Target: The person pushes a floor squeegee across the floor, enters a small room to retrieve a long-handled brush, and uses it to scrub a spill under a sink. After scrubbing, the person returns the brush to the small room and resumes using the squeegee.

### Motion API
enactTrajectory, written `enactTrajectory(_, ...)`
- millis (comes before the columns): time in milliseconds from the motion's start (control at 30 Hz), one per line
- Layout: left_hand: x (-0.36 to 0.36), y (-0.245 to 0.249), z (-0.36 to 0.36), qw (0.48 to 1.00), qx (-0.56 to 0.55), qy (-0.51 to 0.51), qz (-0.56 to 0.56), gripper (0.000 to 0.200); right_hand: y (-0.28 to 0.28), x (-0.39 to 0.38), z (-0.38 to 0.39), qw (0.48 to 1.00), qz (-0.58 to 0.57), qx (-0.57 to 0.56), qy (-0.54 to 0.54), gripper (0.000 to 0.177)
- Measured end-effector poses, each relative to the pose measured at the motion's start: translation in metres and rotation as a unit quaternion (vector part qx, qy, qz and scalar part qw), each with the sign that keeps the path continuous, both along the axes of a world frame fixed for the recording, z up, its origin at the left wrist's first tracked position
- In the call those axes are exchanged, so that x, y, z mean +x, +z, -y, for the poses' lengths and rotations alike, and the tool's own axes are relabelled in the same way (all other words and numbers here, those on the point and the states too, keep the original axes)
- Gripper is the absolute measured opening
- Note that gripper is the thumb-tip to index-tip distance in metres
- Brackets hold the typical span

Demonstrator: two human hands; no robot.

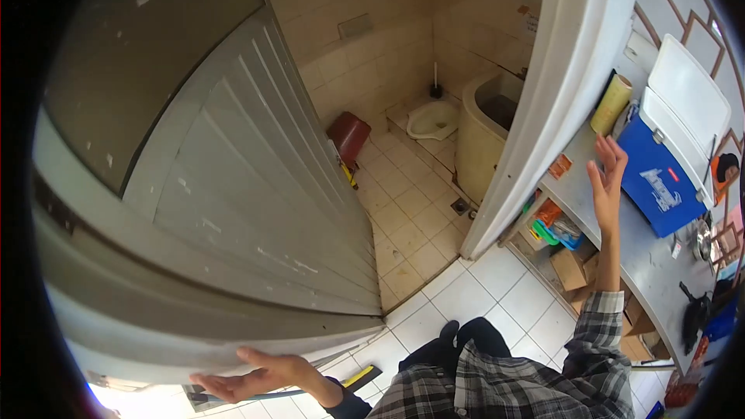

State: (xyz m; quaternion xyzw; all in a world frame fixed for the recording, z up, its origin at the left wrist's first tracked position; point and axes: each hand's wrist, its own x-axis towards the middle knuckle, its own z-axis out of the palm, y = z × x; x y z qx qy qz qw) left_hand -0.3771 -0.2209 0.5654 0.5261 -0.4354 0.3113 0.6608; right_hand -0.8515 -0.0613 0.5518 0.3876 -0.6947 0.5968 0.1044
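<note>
At the lower left, my left hand (260, 376) is open with its fingers apart, beside the edge of the grey door (256, 178). My right hand (608, 174) is raised at the right with its fingers stretched up and nothing in it. It appears in front of the metal counter (578, 178), near the blue cooler box (660, 174) with its white lid up. Just above the right fingertips stands a yellow roll (611, 105). The door stands open on a tiled washroom.
Inside the washroom are a squat toilet (433, 120), a water basin (475, 140) and a dark red bin (349, 138). A white door frame (535, 109) stands before the counter. Boxes (570, 269) fill the shelf below. A yellow-edged tool (361, 378) lies on the floor.
</note>
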Motion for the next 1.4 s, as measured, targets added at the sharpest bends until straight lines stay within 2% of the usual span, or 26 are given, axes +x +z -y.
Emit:
enactTrajectory(33, -0.013, 0.003, 0.005, 0.992, -0.059, -0.094, -0.062, 0.056, 0.003, -0.011, 0.018, 0.999, -0.024, -0.024, 0.006, 0.048)
enactTrajectory(67, -0.031, 0.009, 0.006, 0.992, -0.060, -0.091, -0.057, 0.056, 0.004, -0.016, 0.035, 0.998, -0.046, -0.047, 0.011, 0.054)
enactTrajectory(100, -0.054, 0.018, 0.008, 0.972, 0.003, -0.237, -0.014, 0.058, 0.005, -0.012, 0.058, 0.993, 0.021, -0.102, 0.058, 0.058)
enactTrajectory(133, -0.078, 0.025, 0.014, 0.925, 0.067, -0.374, 0.025, 0.060, 0.004, -0.006, 0.078, 0.992, 0.022, -0.104, 0.062, 0.058)
enactTrajectory(167, -0.106, 0.027, 0.034, 0.950, 0.187, -0.233, 0.092, 0.064, -0.001, 0.002, 0.095, 0.990, 0.024, -0.130, 0.048, 0.059)
enactTrajectory(200, -0.131, 0.020, 0.056, 0.937, 0.301, -0.082, 0.155, 0.068, -0.006, 0.008, 0.109, 0.987, 0.027, -0.157, 0.034, 0.060)
enactTrajectory(233, -0.139, 0.002, 0.077, 0.939, 0.299, -0.077, 0.151, 0.068, -0.008, 0.016, 0.117, 0.987, -0.011, -0.159, -0.009, 0.062)
enactTrajectory(300, -0.140, -0.027, 0.127, 0.937, 0.294, -0.023, 0.188, 0.076, -0.003, 0.027, 0.123, 0.984, -0.010, -0.169, -0.047, 0.060)
enactTrajectory(367, -0.137, -0.029, 0.133, 0.934, 0.301, 0.015, 0.193, 0.075, -0.002, 0.031, 0.133, 0.970, -0.086, -0.219, -0.068, 0.058)
enactTrajectory(433, -0.137, -0.033, 0.137, 0.929, 0.312, 0.057, 0.189, 0.074, -0.009, 0.036, 0.144, 0.938, -0.258, -0.194, -0.127, 0.062)
enactTrajectory(467, -0.141, -0.034, 0.141, 0.921, 0.318, 0.105, 0.197, 0.072, -0.028, 0.040, 0.155, 0.939, -0.251, -0.214, -0.093, 0.071)
enactTrajectory(500, -0.142, -0.035, 0.143, 0.908, 0.328, 0.152, 0.209, 0.070, -0.028, 0.042, 0.174, 0.916, -0.278, -0.286, 0.032, 0.068)
enactTrajectory(533, -0.142, -0.035, 0.144, 0.905, 0.331, 0.158, 0.217, 0.070, -0.033, 0.044, 0.188, 0.927, -0.215, -0.287, 0.114, 0.057)
enactTrajectory(567, -0.143, -0.035, 0.147, 0.902, 0.330, 0.181, 0.210, 0.068, -0.033, 0.053, 0.202, 0.947, -0.094, -0.259, 0.165, 0.046)
enactTrajectory(633, -0.143, -0.042, 0.155, 0.891, 0.318, 0.244, 0.215, 0.065, -0.042, 0.037, 0.221, 0.958, -0.026, -0.134, 0.252, 0.044)
enactTrajectory(767, -0.146, -0.042, 0.154, 0.873, 0.331, 0.297, 0.201, 0.064, -0.085, 0.017, 0.273, 0.943, 0.041, -0.064, 0.323, 0.048)
enactTrajectory(833, -0.137, -0.048, 0.154, 0.887, 0.323, 0.285, 0.168, 0.063, -0.122, 0.018, 0.291, 0.950, 0.040, 0.049, 0.307, 0.049)
enactTrajectory(867, -0.136, -0.048, 0.152, 0.885, 0.322, 0.291, 0.169, 0.063, -0.138, 0.015, 0.296, 0.948, 0.043, 0.047, 0.313, 0.049)
enactTrajectory(933, -0.131, -0.047, 0.148, 0.892, 0.315, 0.289, 0.147, 0.064, -0.167, 0.012, 0.297, 0.934, 0.054, 0.154, 0.318, 0.049)
enactTrajectory(1100, -0.120, -0.049, 0.138, 0.879, 0.342, 0.298, 0.146, 0.063, -0.200, 0.013, 0.289, 0.918, 0.041, 0.192, 0.345, 0.055)
enactTrajectory(1167, -0.116, -0.050, 0.136, 0.879, 0.338, 0.299, 0.153, 0.063, -0.200, 0.013, 0.288, 0.885, 0.092, 0.261, 0.374, 0.051)
enactTrajectory(1233, -0.115, -0.048, 0.132, 0.888, 0.340, 0.271, 0.152, 0.063, -0.203, 0.009, 0.291, 0.888, 0.090, 0.253, 0.373, 0.051)
enactTrajectory(1400, -0.106, -0.051, 0.130, 0.876, 0.353, 0.281, 0.171, 0.063, -0.222, -0.005, 0.293, 0.885, 0.101, 0.280, 0.358, 0.052)
